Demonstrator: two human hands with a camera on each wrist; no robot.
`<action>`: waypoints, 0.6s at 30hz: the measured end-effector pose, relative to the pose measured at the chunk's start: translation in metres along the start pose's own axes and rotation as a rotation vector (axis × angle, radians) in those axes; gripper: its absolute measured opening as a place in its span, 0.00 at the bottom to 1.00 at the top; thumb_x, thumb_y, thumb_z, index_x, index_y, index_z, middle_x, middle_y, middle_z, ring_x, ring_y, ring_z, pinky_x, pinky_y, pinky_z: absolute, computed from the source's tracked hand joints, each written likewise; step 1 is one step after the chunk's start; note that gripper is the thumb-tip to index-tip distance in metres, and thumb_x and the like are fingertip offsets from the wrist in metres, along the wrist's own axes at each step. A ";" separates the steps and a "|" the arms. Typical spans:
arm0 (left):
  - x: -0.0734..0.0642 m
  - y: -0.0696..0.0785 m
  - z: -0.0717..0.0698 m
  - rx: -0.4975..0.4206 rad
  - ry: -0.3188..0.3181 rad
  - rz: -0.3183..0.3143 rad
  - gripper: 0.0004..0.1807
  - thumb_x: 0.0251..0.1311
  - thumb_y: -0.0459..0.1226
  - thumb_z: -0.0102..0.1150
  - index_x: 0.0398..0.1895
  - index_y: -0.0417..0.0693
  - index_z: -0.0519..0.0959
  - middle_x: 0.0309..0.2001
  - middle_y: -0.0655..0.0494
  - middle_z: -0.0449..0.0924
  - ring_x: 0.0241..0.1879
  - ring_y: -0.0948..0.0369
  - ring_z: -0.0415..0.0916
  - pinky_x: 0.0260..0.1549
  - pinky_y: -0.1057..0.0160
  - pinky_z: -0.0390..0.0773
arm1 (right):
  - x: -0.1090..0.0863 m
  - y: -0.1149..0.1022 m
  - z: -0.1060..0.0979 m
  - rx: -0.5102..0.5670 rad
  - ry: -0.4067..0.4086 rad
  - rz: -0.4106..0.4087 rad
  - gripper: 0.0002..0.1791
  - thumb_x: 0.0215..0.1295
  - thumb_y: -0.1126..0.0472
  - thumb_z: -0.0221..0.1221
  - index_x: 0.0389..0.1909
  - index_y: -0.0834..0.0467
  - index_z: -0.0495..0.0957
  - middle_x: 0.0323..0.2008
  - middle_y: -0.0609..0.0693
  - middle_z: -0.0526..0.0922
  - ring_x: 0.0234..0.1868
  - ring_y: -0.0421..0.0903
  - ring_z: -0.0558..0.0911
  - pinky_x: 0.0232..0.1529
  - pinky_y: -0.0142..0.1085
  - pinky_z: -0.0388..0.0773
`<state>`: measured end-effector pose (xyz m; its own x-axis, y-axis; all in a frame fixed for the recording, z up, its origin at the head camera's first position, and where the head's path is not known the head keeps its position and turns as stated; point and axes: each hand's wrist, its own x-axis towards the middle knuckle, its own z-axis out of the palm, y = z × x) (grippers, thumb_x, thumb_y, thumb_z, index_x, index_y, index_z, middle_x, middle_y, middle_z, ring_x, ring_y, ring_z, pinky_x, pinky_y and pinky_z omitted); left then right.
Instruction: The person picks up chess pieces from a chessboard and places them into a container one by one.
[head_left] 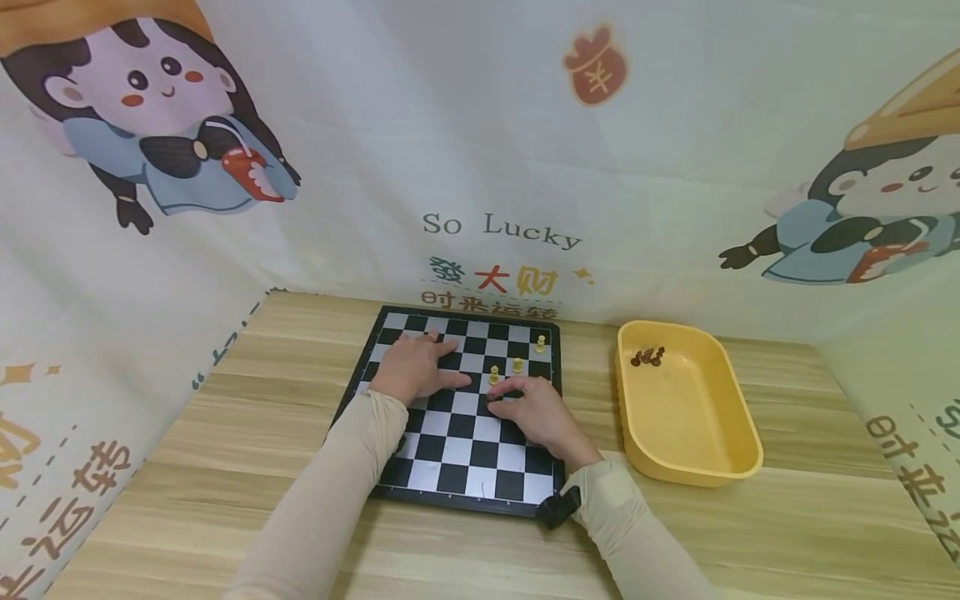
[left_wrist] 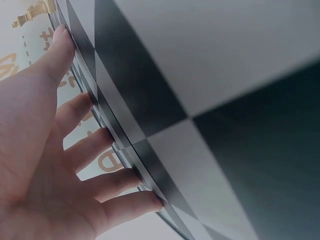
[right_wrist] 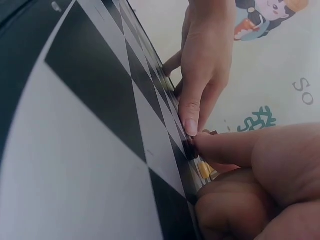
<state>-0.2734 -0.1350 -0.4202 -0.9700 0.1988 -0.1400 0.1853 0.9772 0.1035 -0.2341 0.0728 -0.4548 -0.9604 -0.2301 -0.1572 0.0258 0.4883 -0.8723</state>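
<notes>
A black-and-white chessboard lies on the wooden table. With fingers spread, my left hand rests on its far left part; the left wrist view shows the fingertips touching the squares. My right hand pinches a small dark brown chess piece between thumb and index finger, its base at the board's surface right of centre. The fingers hide most of that piece, so its kind cannot be told. Three yellow chess pieces stand in a slanting row from beside the right fingertips toward the far right corner.
To the right of the board sits a yellow plastic tray. Several dark brown chess pieces lie at its far left end. A printed cloth hangs behind the table and down both sides.
</notes>
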 end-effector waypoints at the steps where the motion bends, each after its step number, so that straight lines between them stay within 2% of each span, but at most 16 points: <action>1: 0.000 0.000 0.001 0.000 0.001 0.001 0.44 0.62 0.67 0.58 0.77 0.59 0.66 0.77 0.40 0.63 0.75 0.39 0.63 0.77 0.41 0.62 | -0.001 0.000 0.000 -0.001 0.000 -0.002 0.07 0.64 0.60 0.67 0.42 0.53 0.88 0.52 0.52 0.86 0.31 0.41 0.77 0.30 0.30 0.72; 7: 0.002 -0.002 0.003 0.005 -0.002 0.002 0.44 0.62 0.67 0.57 0.77 0.59 0.66 0.77 0.40 0.63 0.75 0.40 0.63 0.78 0.42 0.61 | -0.001 -0.002 0.000 -0.017 -0.007 -0.004 0.06 0.64 0.61 0.67 0.41 0.54 0.87 0.51 0.53 0.86 0.22 0.39 0.73 0.26 0.30 0.70; 12: 0.002 -0.001 0.002 0.008 0.003 0.003 0.44 0.62 0.67 0.57 0.77 0.59 0.66 0.77 0.40 0.63 0.75 0.40 0.63 0.78 0.42 0.61 | 0.000 -0.003 -0.001 -0.026 -0.025 -0.012 0.05 0.65 0.61 0.67 0.40 0.54 0.87 0.49 0.52 0.86 0.25 0.37 0.71 0.28 0.30 0.69; 15: 0.001 -0.001 0.002 0.004 0.002 0.001 0.44 0.62 0.68 0.57 0.77 0.59 0.66 0.77 0.40 0.63 0.75 0.38 0.63 0.77 0.41 0.62 | 0.000 -0.003 -0.002 -0.028 -0.035 -0.011 0.04 0.65 0.61 0.68 0.39 0.54 0.87 0.49 0.52 0.86 0.20 0.39 0.68 0.25 0.30 0.67; 18: 0.001 -0.001 0.002 -0.001 0.001 -0.002 0.44 0.62 0.67 0.58 0.77 0.60 0.66 0.77 0.41 0.63 0.75 0.37 0.63 0.77 0.41 0.63 | -0.001 -0.004 -0.001 -0.041 -0.036 -0.030 0.04 0.65 0.61 0.68 0.39 0.54 0.87 0.48 0.52 0.86 0.24 0.40 0.72 0.26 0.30 0.68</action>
<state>-0.2743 -0.1358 -0.4221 -0.9705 0.1966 -0.1396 0.1830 0.9776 0.1043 -0.2332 0.0723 -0.4501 -0.9498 -0.2751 -0.1490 -0.0146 0.5147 -0.8572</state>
